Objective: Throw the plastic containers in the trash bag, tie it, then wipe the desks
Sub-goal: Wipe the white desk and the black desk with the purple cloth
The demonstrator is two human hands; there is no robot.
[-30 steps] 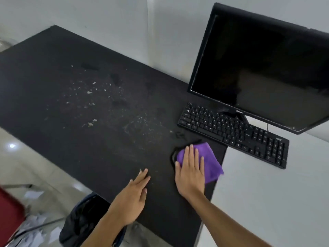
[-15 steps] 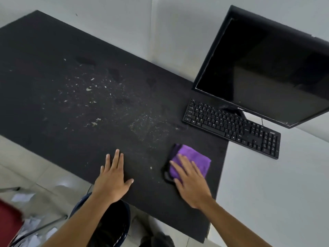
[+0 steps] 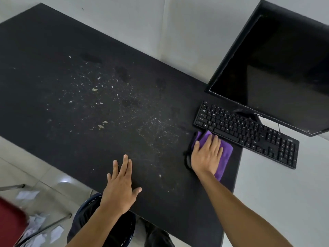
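Note:
A black desk (image 3: 53, 72) fills the view, speckled with pale crumbs (image 3: 100, 126) and dust across its middle. My right hand (image 3: 206, 155) lies flat on a folded purple cloth (image 3: 227, 155) near the desk's right end, just in front of the keyboard. The cloth has a dark underside showing at its left edge. My left hand (image 3: 121, 186) rests palm down on the desk's near edge, fingers spread, holding nothing. A dark trash bin with a black bag (image 3: 117, 234) stands under the desk below my left arm.
A black keyboard (image 3: 249, 134) and a dark monitor (image 3: 277, 68) sit at the right, straddling the black desk and a white desk (image 3: 284, 202). A red chair (image 3: 10, 221) and scattered paper scraps (image 3: 55, 233) are on the tiled floor at lower left.
My right hand has slid the purple cloth away from me and to the right, up against the keyboard. My left hand stays planted on the near edge.

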